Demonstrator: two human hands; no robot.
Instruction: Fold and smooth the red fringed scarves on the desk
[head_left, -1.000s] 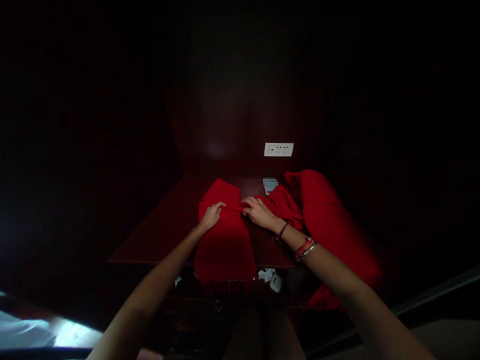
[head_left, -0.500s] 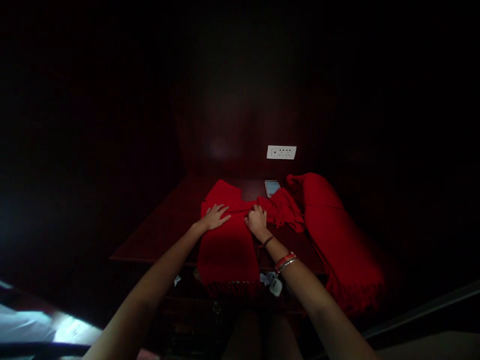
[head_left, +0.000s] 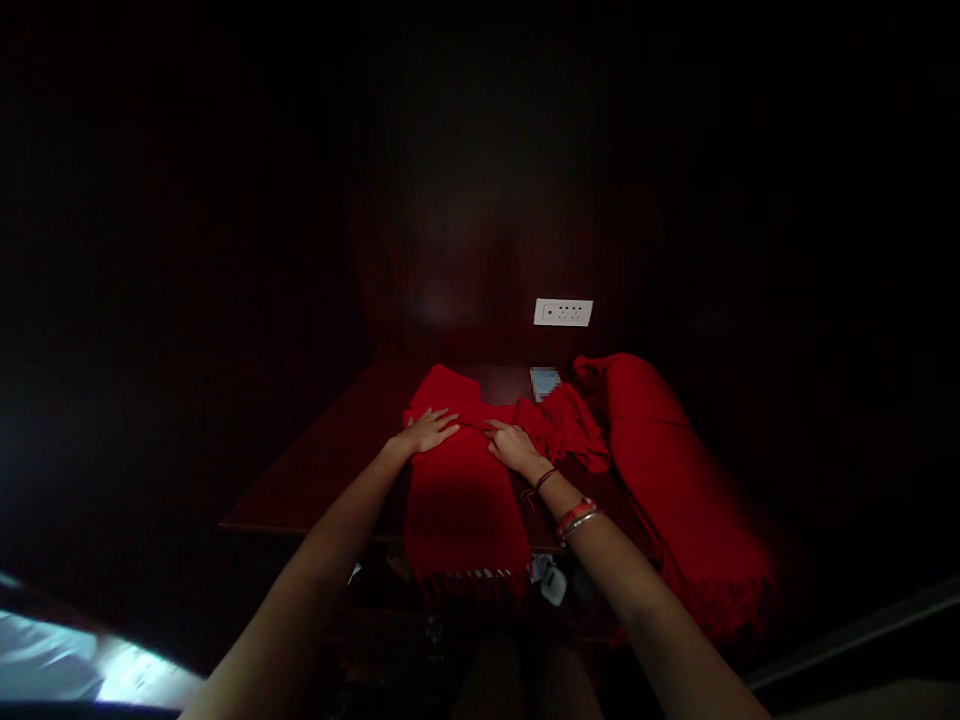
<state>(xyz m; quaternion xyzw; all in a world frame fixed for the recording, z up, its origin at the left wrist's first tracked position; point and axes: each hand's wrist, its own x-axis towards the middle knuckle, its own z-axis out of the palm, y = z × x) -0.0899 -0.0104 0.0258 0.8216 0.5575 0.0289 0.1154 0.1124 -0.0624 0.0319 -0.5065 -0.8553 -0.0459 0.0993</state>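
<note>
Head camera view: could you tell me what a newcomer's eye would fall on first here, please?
The bright red fringed scarf draped over the dark table's front edge, with the left hand and right hand pressed flat on it. More red cloth hangs at the right, and a white socket plate glows on the dark wall behind.

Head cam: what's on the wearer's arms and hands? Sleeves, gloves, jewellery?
Both forearms are bare, with no sleeves in view and no gloves. The left hand and its wrist carry nothing. Behind the right hand sits a thin dark band, and further up the forearm a red bangle beside a silver one.
</note>
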